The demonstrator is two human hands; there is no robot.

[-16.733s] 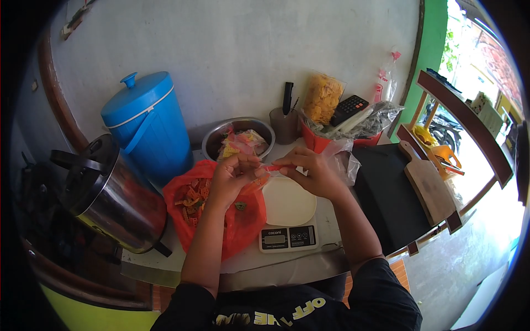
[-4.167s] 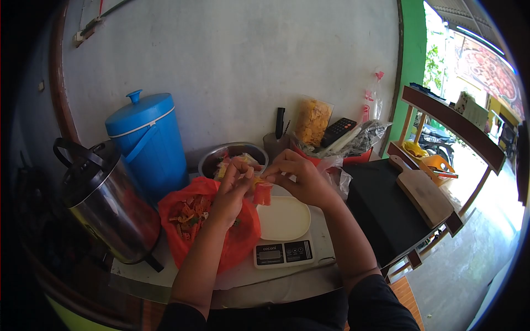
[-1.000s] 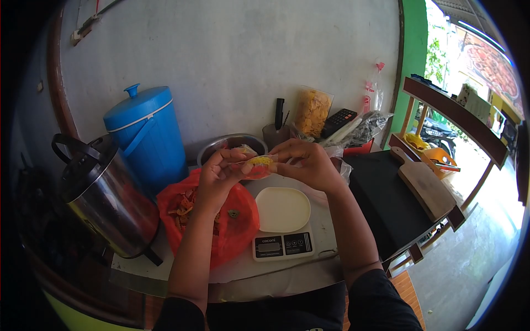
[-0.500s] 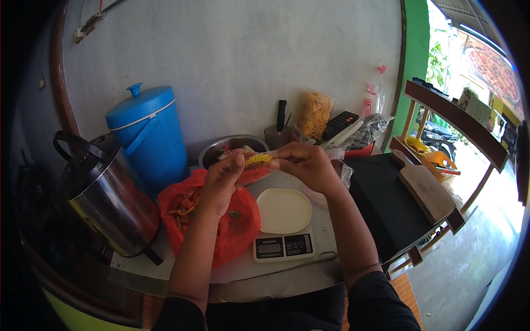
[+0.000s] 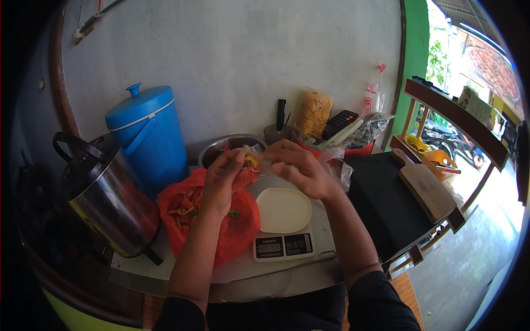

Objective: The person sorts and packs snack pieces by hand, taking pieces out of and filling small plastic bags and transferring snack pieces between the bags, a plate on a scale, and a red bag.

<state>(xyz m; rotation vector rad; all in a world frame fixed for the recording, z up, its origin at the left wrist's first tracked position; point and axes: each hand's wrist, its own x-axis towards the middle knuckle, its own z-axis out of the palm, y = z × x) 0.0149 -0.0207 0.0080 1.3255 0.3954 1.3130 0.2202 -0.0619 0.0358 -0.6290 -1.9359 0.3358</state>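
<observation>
My left hand (image 5: pixel 222 175) pinches a small clear plastic packet (image 5: pixel 247 175) with red and yellow contents. Beside it, my right hand (image 5: pixel 295 167) has bent fingers at the packet's upper right edge; its fingertips are blurred, and whether they grip the plastic cannot be made out. Under my left wrist lies an open red plastic bag (image 5: pixel 243 226) holding orange-red pieces (image 5: pixel 185 205). A white digital scale (image 5: pixel 284 247) with a cream tray (image 5: pixel 284 211) stands below my right hand. Behind the hands is a metal bowl (image 5: pixel 212 150), partly hidden.
On the left stand a steel pot (image 5: pixel 113 198) and a blue jug (image 5: pixel 152 140). A red basket (image 5: pixel 361 150) at the back holds a calculator (image 5: pixel 339 124), chips (image 5: pixel 315 113) and plastic bags. A wooden board (image 5: pixel 425 187) lies on a black surface (image 5: pixel 372 204) at right.
The packet has gone from stretched between both hands to hanging upright at my left fingers. My right fingers have shifted and spread slightly. The bag and scale stay in place.
</observation>
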